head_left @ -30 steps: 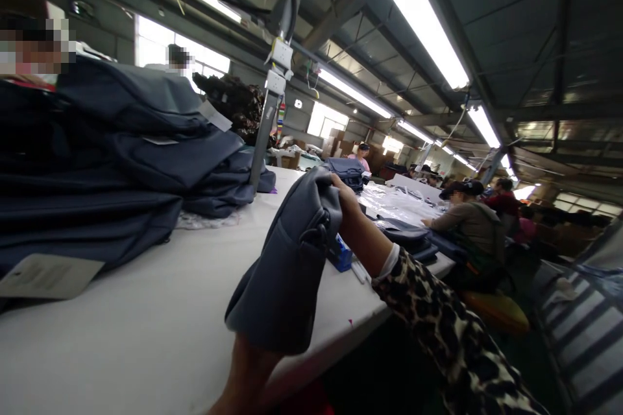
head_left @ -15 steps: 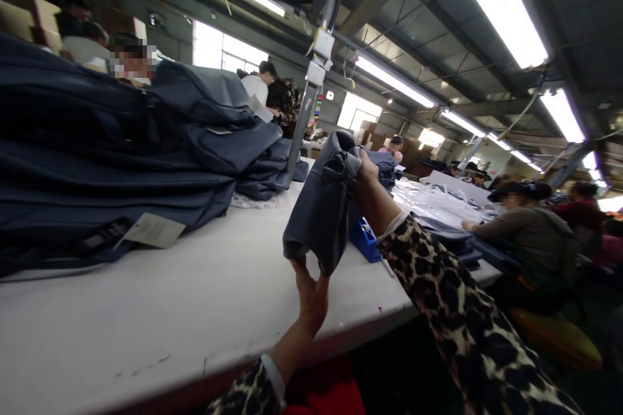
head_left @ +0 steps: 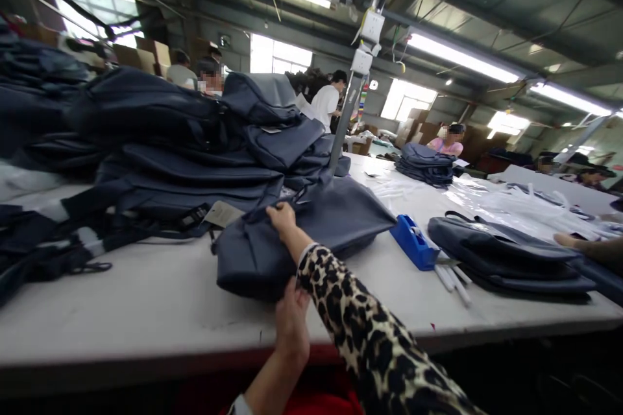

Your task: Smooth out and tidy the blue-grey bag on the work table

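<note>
A dark navy bag (head_left: 335, 217) lies tilted on the white table, its near end lifted a little toward me. My right hand (head_left: 283, 219) reaches across from the right in a leopard-print sleeve, its fingers closed on the top of the bag near a seam. Lower down, my left hand (head_left: 293, 324) grips the bag's near bottom edge; its fingertips are partly hidden against the fabric. A beige paper tag (head_left: 222, 214) shows just left of the bag.
Piled navy bags (head_left: 189, 168) fill the left, with dark straps (head_left: 92, 233) in front. A blue tape dispenser (head_left: 413, 243) and white rods (head_left: 455, 282) sit to the right, beside stacked bags (head_left: 501, 256). A metal post (head_left: 345, 123) rises behind. Other people work farther back.
The bag has gone from held upright in the air to lying tilted on the table. My right hand has moved lower and left across it. The view has turned left.
</note>
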Demonstrator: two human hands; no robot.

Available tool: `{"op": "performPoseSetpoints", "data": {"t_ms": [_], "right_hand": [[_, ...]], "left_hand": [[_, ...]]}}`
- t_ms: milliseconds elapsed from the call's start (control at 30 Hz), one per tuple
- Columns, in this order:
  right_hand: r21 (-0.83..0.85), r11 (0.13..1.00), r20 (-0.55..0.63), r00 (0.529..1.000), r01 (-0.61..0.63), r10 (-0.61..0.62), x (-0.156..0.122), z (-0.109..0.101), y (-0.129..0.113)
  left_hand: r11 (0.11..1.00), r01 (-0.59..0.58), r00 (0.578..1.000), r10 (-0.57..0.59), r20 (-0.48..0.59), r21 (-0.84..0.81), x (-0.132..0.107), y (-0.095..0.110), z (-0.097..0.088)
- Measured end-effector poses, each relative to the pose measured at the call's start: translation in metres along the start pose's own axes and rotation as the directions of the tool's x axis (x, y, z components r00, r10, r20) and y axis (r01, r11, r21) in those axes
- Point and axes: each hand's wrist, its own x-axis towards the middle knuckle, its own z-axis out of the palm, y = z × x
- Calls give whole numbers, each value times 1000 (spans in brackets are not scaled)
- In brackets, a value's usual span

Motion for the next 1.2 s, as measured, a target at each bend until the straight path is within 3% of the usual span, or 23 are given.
{"op": "performPoseSetpoints", "data": {"t_ms": [100, 167, 233, 333, 367, 400, 433, 467, 500, 533, 567, 600, 633, 700, 800, 867, 1000, 1100, 1200], "right_hand": [[41, 999, 90, 995, -35, 31, -16, 37, -16], [86, 996, 143, 989, 13, -26, -16, 31, -10], [125, 988, 182, 977, 85, -107, -15, 1, 14], [81, 988, 196, 970, 128, -142, -27, -70, 82], [29, 993, 191, 974, 115, -118, -36, -95, 109], [-33, 995, 190, 978, 97, -89, -47, -117, 135], [-97, 992, 201, 978, 81, -60, -59, -135, 160], [-158, 985, 218, 975, 67, -31, -72, -148, 181], [-212, 975, 245, 969, 63, -9, -84, -156, 200], [-257, 964, 278, 960, 68, 6, -94, -159, 215], [-297, 952, 312, 950, 80, 18, -103, -157, 227], [-333, 938, 342, 940, 95, 26, -110, -151, 236], [-366, 924, 366, 930, 113, 31, -116, -141, 243], [-427, 891, 395, 918, 155, 30, -122, -118, 252], [-511, 834, 381, 925, 208, 3, -125, -82, 258], [-568, 794, 329, 944, 217, -23, -125, -63, 259], [-663, 723, 208, 976, 193, -70, -119, -41, 256], [-695, 691, 186, 978, 197, -92, -109, -44, 250], [-684, 686, 223, 967, 247, -126, -108, -62, 238]], "left_hand": [[994, 109, 994, -110, -27, -19, 17, 6, -24], [987, 158, 987, -158, -15, -21, 21, 11, -34], [979, 202, 979, -202, -12, -14, 19, 15, -41], [955, 250, 964, -261, 47, 160, 5, 24, -52], [932, 197, 960, -246, 130, 305, 0, 29, -55], [883, 60, 947, -197, 252, 466, -5, 35, -55], [786, -161, 905, -125, 407, 598, -8, 43, -54], [628, -419, 822, -45, 568, 656, -8, 51, -51], [427, -643, 712, 25, 702, 636, -6, 59, -46], [201, -786, 606, 67, 793, 584, 0, 66, -39], [-19, -847, 528, 77, 846, 531, 7, 72, -31], [-206, -843, 497, 51, 866, 496, 17, 76, -23], [-354, -804, 510, 4, 860, 478, 27, 77, -17], [-559, -699, 589, -99, 802, 445, 47, 73, -10], [-733, -584, 662, -182, 727, 349, 70, 55, -17], [-781, -550, 659, -187, 729, 297, 79, 43, -27], [-824, -508, 612, -141, 778, 250, 95, 28, -35], [-867, -448, 579, -96, 810, 218, 101, 28, -30], [-835, -512, 536, -126, 835, 203, 93, 48, -25]]}}
